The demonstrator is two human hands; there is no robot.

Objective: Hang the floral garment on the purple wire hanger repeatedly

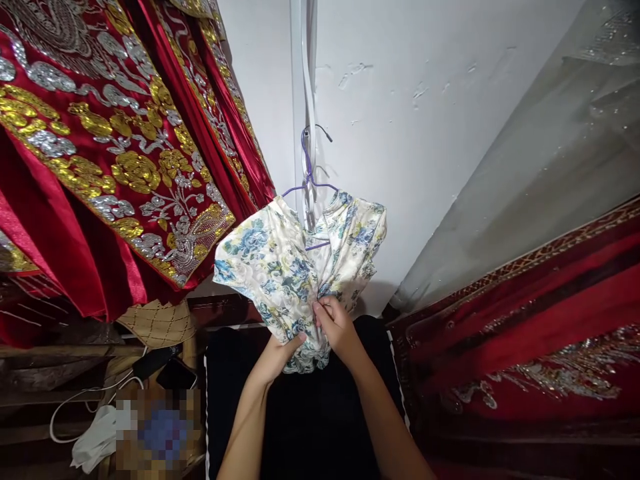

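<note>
Two hands held a floral dress that hung before a white wall.

Red robes (105, 153) with gold and silver embroidery hung at the left, and more red cloth (540, 320) lay at the right. The dress (290, 267) hung on a purple hanger (311, 180) against the wall (425, 133), above a black cloth (310, 413). The left hand (280, 357) gripped its gathered lower part, fingers closed on the fabric. The right hand (336, 327) pinched the same bunch, fingers together.

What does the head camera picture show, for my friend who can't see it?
Two bare hands, the left hand and the right hand, pinch the bunched cloth of a blue-flowered cream garment that hangs on a purple hanger by a white wall. Red garments with gold and silver embroidery hang at the left.
</note>
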